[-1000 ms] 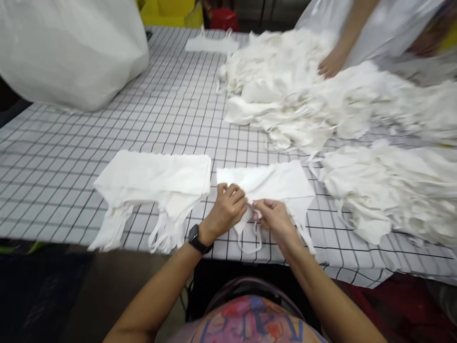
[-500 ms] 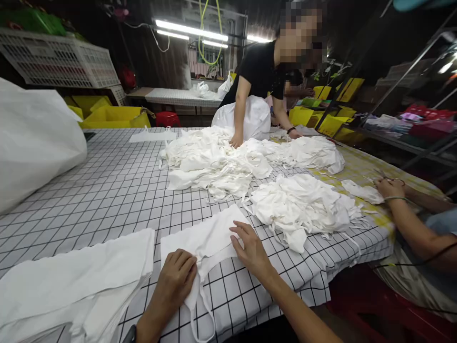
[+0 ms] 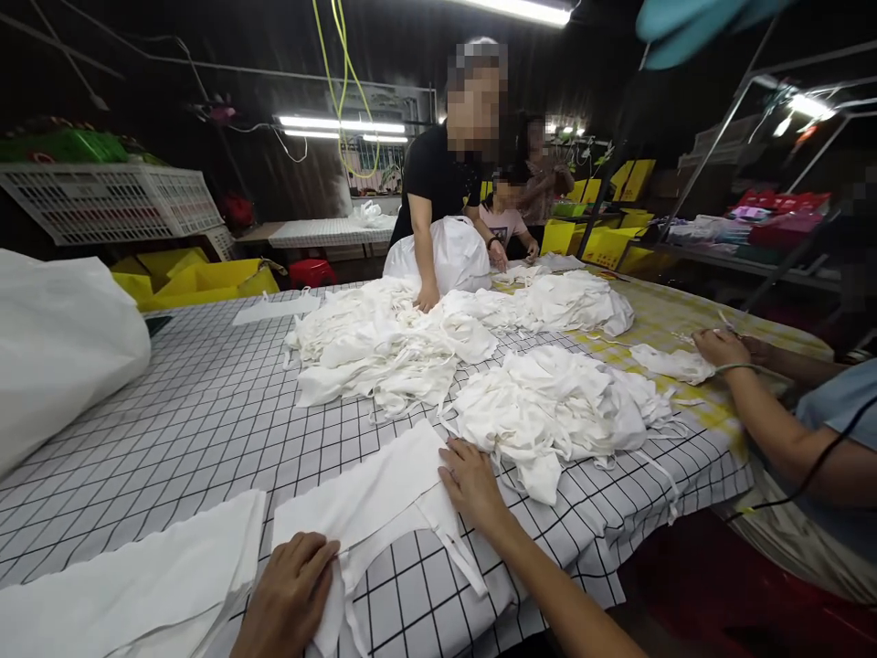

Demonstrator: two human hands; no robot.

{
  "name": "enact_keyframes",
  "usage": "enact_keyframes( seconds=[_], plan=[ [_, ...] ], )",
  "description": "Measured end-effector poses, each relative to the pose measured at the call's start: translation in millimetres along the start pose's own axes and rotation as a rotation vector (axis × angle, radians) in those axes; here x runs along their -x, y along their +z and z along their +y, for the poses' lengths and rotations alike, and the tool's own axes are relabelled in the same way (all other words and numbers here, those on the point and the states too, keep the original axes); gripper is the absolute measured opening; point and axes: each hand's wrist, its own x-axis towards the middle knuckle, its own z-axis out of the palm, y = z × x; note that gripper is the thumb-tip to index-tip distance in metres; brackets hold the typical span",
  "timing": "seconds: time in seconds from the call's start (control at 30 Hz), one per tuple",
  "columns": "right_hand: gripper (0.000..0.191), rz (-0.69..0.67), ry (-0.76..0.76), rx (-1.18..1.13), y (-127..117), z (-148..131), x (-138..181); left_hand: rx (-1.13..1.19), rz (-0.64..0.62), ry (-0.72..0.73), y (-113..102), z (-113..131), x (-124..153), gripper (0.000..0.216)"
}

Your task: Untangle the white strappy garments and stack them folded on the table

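A white strappy garment lies spread on the checked tablecloth in front of me, its thin straps trailing toward the near edge. My left hand is at its left end, fingers curled together with the thumb against the cloth. Across the other end rests my right hand, fingers stretched out on the fabric and apart from one another. Left of my left hand is a neat stack of similar white garments. A loose heap of white garments lies just beyond my right hand.
A larger white heap covers the table's middle, where a co-worker in black reaches in. At the right, another person's hand holds white cloth. A big white bag stands at the left; yellow boxes are behind.
My right hand has come down onto the garment's right end, and that end's strap now lies outward. My left hand has shifted to the left end. The camera view has tilted up.
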Motion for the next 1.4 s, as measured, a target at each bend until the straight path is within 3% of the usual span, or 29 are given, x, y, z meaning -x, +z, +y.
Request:
enact_keyframes(
  seconds=[0.23,0.37,0.5,0.63,0.83,1.0,1.2,1.4],
  plan=[
    [0.027,-0.032,0.114,0.047,5.7,-18.0,-45.3,-0.124,0.058,-0.135,1.6,-17.2,20.0,0.023],
    [0.018,-0.033,0.143,0.031,14.5,-15.4,-67.3,-0.099,0.016,-0.217,0.2,-16.8,22.4,0.029],
    [0.011,-0.018,0.15,0.0,18.2,-11.3,-71.9,-0.013,-0.021,-0.255,-10.1,-6.5,13.3,0.03],
    [0.017,0.007,0.159,-0.03,17.4,-10.9,-69.2,0.038,-0.031,-0.293,-18.9,3.9,-0.6,0.048],
    [0.013,0.016,0.187,-0.059,16.8,-12.0,-69.6,-0.039,-0.028,-0.294,-9.4,-19.1,-8.7,0.042],
    [0.025,0.027,0.214,-0.067,19.4,-10.3,-73.2,-0.242,-0.171,-0.357,-2.2,-35.3,-19.2,0.047],
    [0.018,-0.006,0.232,-0.067,21.9,-7.4,-79.8,-0.267,-0.395,-0.489,-7.7,-32.2,-35.2,0.054],
    [0.022,-0.002,0.257,-0.058,18.3,-8.2,-82.4,-0.236,-0.4,-0.555,-13.1,-42.7,-36.6,0.051]
  ],
)
